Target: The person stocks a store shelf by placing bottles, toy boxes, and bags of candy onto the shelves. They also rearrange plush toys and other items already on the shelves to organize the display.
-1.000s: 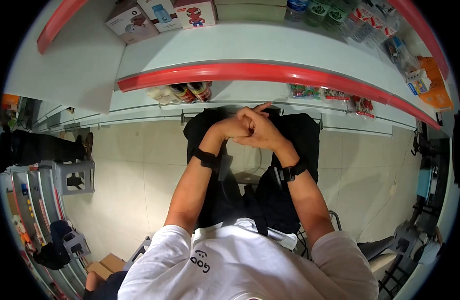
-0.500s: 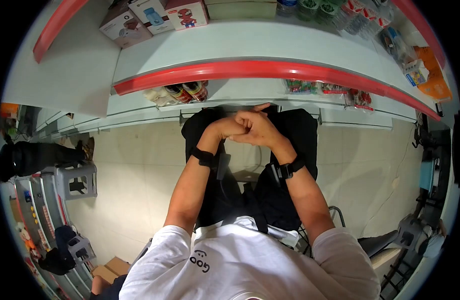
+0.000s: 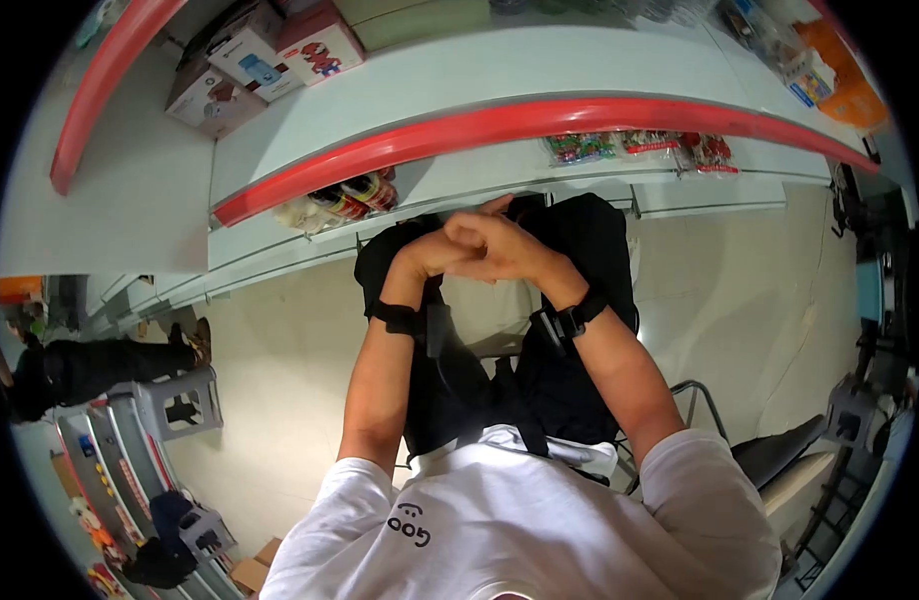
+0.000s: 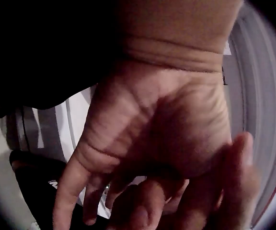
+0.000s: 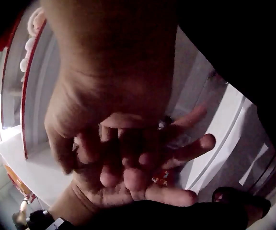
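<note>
Both hands meet over the lap in the head view, between the knees and close to the shelf front. The left hand (image 3: 430, 253) reaches in from the left, partly covered by the right hand (image 3: 510, 250). Their fingers are loosely interlaced, and no object shows between them. In the left wrist view the palm of the left hand (image 4: 147, 120) faces the camera, with fingers fairly straight and fingertips of the other hand among them. The right wrist view has the right hand (image 5: 90, 105) above, its fingers slotted between those of the left. Black straps circle both wrists.
Ahead is a white shelf (image 3: 460, 85) with a red edge strip (image 3: 540, 112). Boxes (image 3: 320, 45) stand at its back left. Bottles (image 3: 368, 190) and bagged snacks (image 3: 580, 148) lie on the lower level. A grey stool (image 3: 180, 400) and another person's leg (image 3: 120, 368) are at left.
The head view has turned and shifted, so the shelf now slants and its upper bottles are mostly out of frame. The hands stay together over the lap, their fingers slightly shifted.
</note>
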Demonstrator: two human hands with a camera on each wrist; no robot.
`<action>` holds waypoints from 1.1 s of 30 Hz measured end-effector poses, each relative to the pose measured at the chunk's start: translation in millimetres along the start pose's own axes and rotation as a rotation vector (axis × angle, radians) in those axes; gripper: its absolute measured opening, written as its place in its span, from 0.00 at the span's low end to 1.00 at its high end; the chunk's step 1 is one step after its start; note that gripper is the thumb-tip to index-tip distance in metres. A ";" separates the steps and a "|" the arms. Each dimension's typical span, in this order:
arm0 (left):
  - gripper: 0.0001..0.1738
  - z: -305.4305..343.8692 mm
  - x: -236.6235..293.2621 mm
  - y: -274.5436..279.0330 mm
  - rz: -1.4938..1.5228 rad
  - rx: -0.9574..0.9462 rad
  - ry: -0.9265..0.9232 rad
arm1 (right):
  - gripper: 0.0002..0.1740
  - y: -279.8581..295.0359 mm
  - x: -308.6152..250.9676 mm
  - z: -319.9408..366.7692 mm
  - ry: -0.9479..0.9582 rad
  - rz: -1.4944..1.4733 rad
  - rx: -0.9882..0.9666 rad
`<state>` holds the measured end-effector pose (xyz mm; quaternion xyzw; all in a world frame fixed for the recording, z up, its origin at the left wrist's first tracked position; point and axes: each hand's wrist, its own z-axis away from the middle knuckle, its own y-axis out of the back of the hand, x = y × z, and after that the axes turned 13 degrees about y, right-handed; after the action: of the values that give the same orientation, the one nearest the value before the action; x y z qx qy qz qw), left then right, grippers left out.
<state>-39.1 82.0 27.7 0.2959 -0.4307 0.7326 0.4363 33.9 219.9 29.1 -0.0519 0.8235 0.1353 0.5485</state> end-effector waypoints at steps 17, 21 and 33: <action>0.42 -2.6 -25.9 19.4 0.033 -0.392 0.271 | 0.21 -9.6 25.7 5.6 0.512 0.361 -0.107; 0.44 -5.9 -24.8 14.7 0.030 -0.405 0.351 | 0.20 -6.3 30.7 6.8 0.403 0.474 -0.101; 0.49 0.9 -14.2 14.2 -0.207 -0.187 0.459 | 0.19 8.1 5.8 5.0 0.468 0.333 -0.119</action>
<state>-45.3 72.2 11.4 0.1231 -0.3536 0.6891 0.6204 34.2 229.5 23.4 0.0221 0.9155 0.2558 0.3098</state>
